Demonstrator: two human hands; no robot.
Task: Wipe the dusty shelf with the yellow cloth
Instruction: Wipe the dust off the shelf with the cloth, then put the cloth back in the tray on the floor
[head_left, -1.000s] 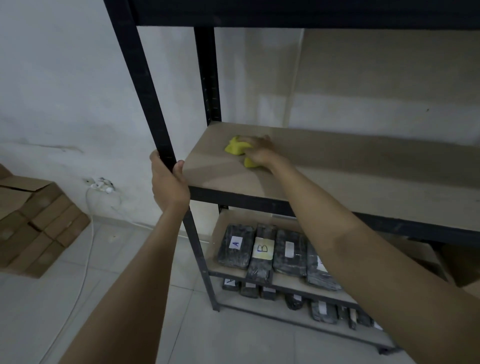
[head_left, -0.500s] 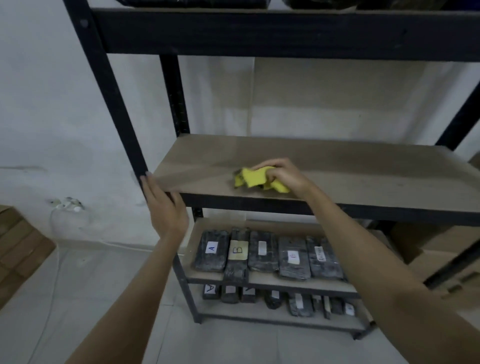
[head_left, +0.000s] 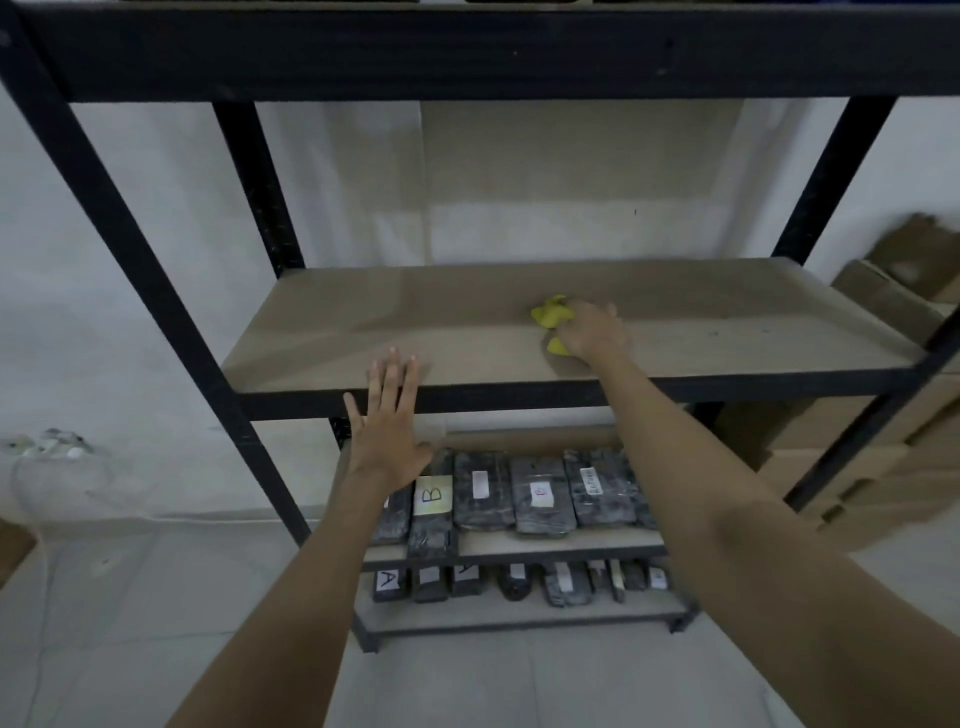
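Observation:
The brown shelf board (head_left: 467, 306) of a black metal rack runs across the middle of the view. On it, right of centre, lies the crumpled yellow cloth (head_left: 551, 312). My right hand (head_left: 589, 332) presses down on it and covers most of it. My left hand (head_left: 389, 421) is flat with fingers spread, its fingertips on the board's front edge, left of centre. It holds nothing.
Black uprights (head_left: 156, 291) frame the rack, with a black beam (head_left: 467, 52) overhead. Two lower shelves hold several dark wrapped packages (head_left: 540, 493) with labels. Cardboard boxes (head_left: 883, 301) stand to the right. A cable and wall socket (head_left: 47, 449) sit low on the left.
My right hand slid the cloth rightward along the board. My left hand let go of the left front upright and now rests open at the front edge. The view shifted right.

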